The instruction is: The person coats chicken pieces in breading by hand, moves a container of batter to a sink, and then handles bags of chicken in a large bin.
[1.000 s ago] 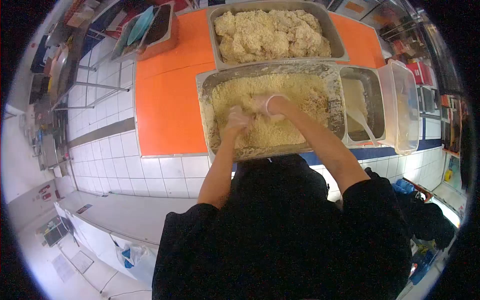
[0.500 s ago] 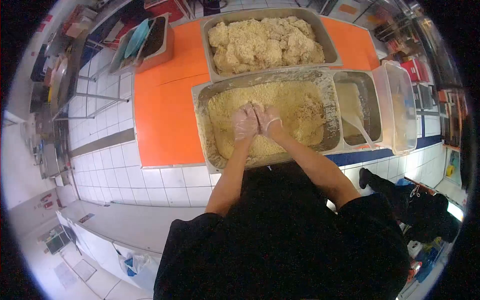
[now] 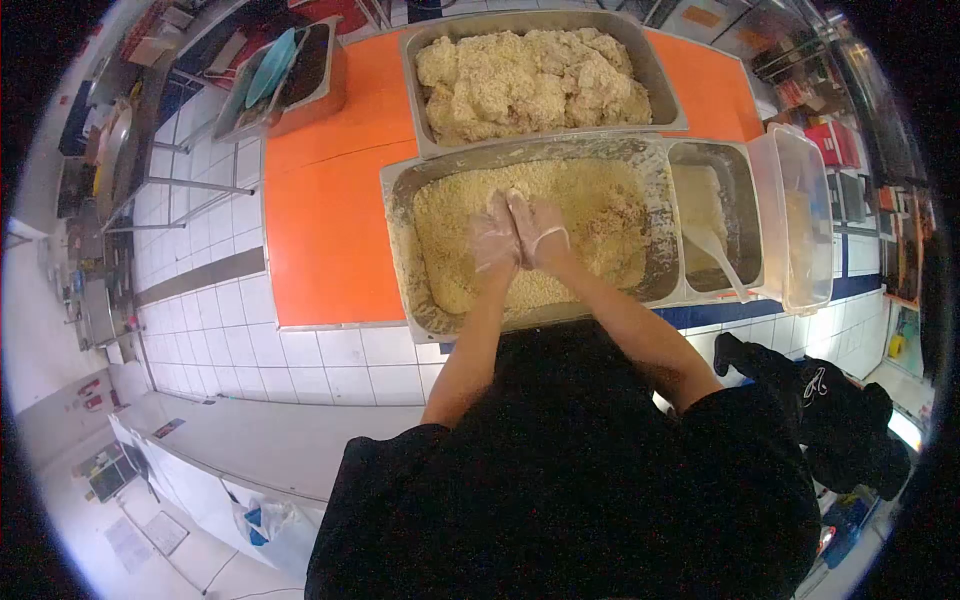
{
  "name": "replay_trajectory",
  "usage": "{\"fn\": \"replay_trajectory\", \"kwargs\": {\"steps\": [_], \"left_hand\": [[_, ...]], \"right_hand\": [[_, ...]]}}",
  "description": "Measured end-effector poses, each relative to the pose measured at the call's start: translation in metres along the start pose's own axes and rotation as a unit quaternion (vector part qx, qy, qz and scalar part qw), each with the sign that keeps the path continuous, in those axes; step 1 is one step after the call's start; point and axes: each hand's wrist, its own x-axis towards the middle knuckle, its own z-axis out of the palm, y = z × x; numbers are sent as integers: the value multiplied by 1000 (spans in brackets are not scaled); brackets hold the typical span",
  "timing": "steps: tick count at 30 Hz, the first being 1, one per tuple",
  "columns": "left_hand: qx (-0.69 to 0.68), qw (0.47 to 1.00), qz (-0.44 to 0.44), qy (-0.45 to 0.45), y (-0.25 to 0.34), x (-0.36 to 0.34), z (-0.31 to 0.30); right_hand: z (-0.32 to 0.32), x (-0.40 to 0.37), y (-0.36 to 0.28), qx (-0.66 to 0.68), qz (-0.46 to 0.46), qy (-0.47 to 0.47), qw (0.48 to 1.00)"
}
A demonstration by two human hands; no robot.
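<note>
My left hand [image 3: 495, 235] and my right hand [image 3: 544, 235], both in thin clear plastic gloves, are side by side in a bed of pale yellow crumbs [image 3: 590, 275]. Their inner edges touch and the fingers point away from me, pressed together and bent down into the crumbs. Whatever is under or between the fingers is hidden. The crumbs lie in a wide steel pan [image 3: 402, 255] with coated walls. Just beyond it, a second steel pan [image 3: 412, 95] holds a heap of crumb-coated pieces [image 3: 530, 80].
Right of the crumbs, a smaller steel pan [image 3: 745, 230] holds pale batter and a white-handled utensil [image 3: 722, 262]. A clear plastic tub [image 3: 795, 220] stands beside it. On the orange tabletop [image 3: 335, 235], a container [image 3: 310, 95] sits far left. A person in black [image 3: 825, 400] is at right.
Both hands have shifted slightly, with the fingers reaching a little farther forward. The person at right has changed posture. The camera view has moved slightly.
</note>
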Motion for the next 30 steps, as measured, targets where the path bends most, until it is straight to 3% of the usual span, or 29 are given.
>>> {"fn": "replay_trajectory", "kwargs": {"steps": [1,3,7,9,10,11,13,14,15,16,17,18,19,20,22,25,27,28,29,30], "left_hand": [[-1,1000,0,-1,6,-4,-6],[-65,991,11,-118,14,-5,-19],[-97,988,24,-120,-4,15,-2],[-140,990,1,11,-23,33,23],[-141,990,2,10,-46,56,38],[-34,987,154,42,-75,86,53],[73,948,302,72,-75,99,47],[-96,985,129,-58,-46,84,26],[-257,947,-54,-183,-32,74,12],[-257,948,-51,-183,-40,75,12],[-62,984,58,-154,-56,79,16],[138,970,163,-118,-67,79,17],[140,970,163,-118,-70,74,17],[145,960,205,-123,-73,65,19],[156,947,244,-141,-70,45,20],[191,912,272,-240,-62,13,35],[101,872,355,-322,-53,3,66],[100,869,356,-329,-40,-12,72],[180,862,347,-321,-19,-30,74],[260,850,338,-311,-6,-41,78]], "right_hand": [[0,-1,-1,-93,-63,16,994],[6,7,-1,-128,25,51,990],[2,10,0,-54,41,-24,997],[13,33,38,-24,29,-7,999],[12,44,44,-15,24,-1,1000],[1,54,31,73,-174,7,982],[-25,79,19,-115,-269,-6,956],[-41,99,-7,-237,-163,-37,957],[-57,118,-36,-369,-67,-89,923],[-66,145,-56,-392,-37,-113,912],[-75,172,-76,-416,-8,-139,899],[-78,199,-63,-444,-20,-133,886],[-82,226,-49,-472,-32,-127,872],[-88,243,-29,-307,9,-79,948],[-96,234,-16,-130,65,-24,989],[-127,203,-20,-331,-23,-23,943],[-144,186,-24,-429,-73,-25,900],[-150,177,-20,-462,-89,-24,882],[-150,157,-5,-291,-120,4,949],[-145,149,34,-172,-109,24,979]]}}
